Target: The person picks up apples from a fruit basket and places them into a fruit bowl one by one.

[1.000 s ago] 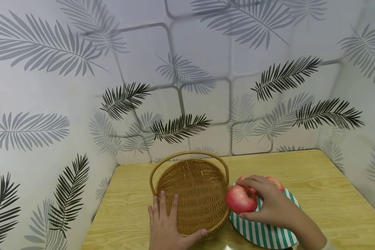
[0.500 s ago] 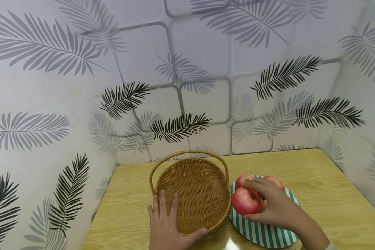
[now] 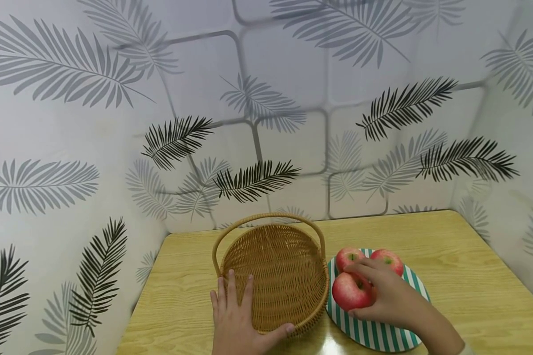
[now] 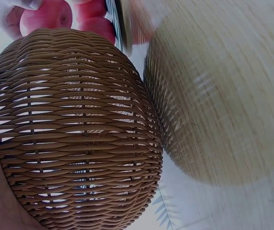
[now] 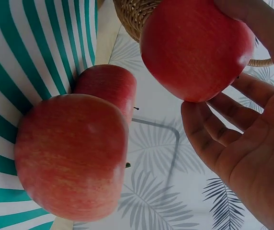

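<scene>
My right hand [image 3: 393, 301] holds a red apple [image 3: 351, 293] between thumb and fingers, over the left part of a green-and-white striped plate [image 3: 377, 337]. In the right wrist view this apple [image 5: 194, 52] is apart from the plate's surface. Two more apples, one at the back left [image 3: 349, 255] and one at the back right [image 3: 392, 260], sit on the plate. My left hand [image 3: 240, 320] rests on the near left rim of a brown wicker basket [image 3: 284, 286], fingers spread and straight, thumb along the front rim. The basket's inside shows bare weave.
The wooden table [image 3: 186, 276] meets a leaf-patterned wall [image 3: 288, 148] at the back. An arched handle [image 3: 268, 215] stands up over the basket. Plate and basket lie side by side, nearly touching.
My right hand and its apple have shifted right, away from the basket's rim and further over the plate. The two apples behind show more fully. My left hand stays put.
</scene>
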### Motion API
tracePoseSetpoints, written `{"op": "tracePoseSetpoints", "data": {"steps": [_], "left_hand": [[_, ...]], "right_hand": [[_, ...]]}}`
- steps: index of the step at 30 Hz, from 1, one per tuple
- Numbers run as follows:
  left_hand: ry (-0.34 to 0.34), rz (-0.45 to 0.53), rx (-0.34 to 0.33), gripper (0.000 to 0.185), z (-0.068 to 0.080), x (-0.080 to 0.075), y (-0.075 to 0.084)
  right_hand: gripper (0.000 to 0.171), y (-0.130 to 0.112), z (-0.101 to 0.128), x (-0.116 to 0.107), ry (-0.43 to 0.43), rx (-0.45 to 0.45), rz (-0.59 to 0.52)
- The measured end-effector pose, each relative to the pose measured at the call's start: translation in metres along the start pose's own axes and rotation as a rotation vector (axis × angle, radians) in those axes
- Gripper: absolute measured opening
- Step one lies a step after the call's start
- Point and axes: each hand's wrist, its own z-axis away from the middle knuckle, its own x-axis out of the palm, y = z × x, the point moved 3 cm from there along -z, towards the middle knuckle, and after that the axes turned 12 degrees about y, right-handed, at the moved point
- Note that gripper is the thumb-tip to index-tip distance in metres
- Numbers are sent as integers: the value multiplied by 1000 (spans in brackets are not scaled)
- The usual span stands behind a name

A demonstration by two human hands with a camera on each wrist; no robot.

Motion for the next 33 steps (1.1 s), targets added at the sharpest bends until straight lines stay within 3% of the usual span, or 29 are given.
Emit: {"op": "tracePoseSetpoints", "data": {"steps": [21,33], "left_hand": [[-20,9,-32,127,-1,0,1],[-14,3,-22,126,-1,0,0]], "right_hand": [[68,12,1,19,-69,-12,130],[67,21,-1,30,-119,69,192]]}}
